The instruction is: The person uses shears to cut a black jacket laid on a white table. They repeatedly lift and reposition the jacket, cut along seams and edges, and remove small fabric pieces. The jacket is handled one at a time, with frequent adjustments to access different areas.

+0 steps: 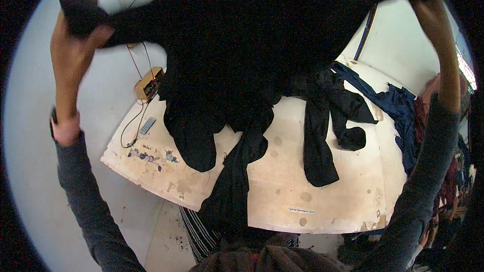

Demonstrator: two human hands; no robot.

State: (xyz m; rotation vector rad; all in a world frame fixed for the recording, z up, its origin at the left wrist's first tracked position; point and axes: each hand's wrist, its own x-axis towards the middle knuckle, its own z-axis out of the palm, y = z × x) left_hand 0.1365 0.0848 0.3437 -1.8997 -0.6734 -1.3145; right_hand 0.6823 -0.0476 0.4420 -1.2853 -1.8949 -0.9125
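Left hand (78,45) raised at far left, slightly blurred, fingers and thumb closed round a bunched end of a black garment (252,25). Right hand (426,7) raised at far right, gripping the opposite end; its fingertips are lost in dark cloth, so their exact set cannot be told. Garment is matte and soft, spread wide between the hands above the far part of the table (282,186), its lower folds drooping in rounded lobes. Tabletop pale, bowed by the lens, blotched with brown stains and worn patches; a small printed strip (301,210) sits by the near edge. Right of middle, black cloth pieces (320,151) lie on it, long and narrow, one end curled. Another dark length (227,186) trails over the near edge, left of middle. At the right edge, crumpled dark-blue fabric (401,108), frayed-looking, slightly glossy. Left side: a slim grey remote (147,125) with rows of buttons, near a boxy tan device (149,83) with thin wires and a red light. Black-and-white striped cloth (197,234) shows below the near left edge.
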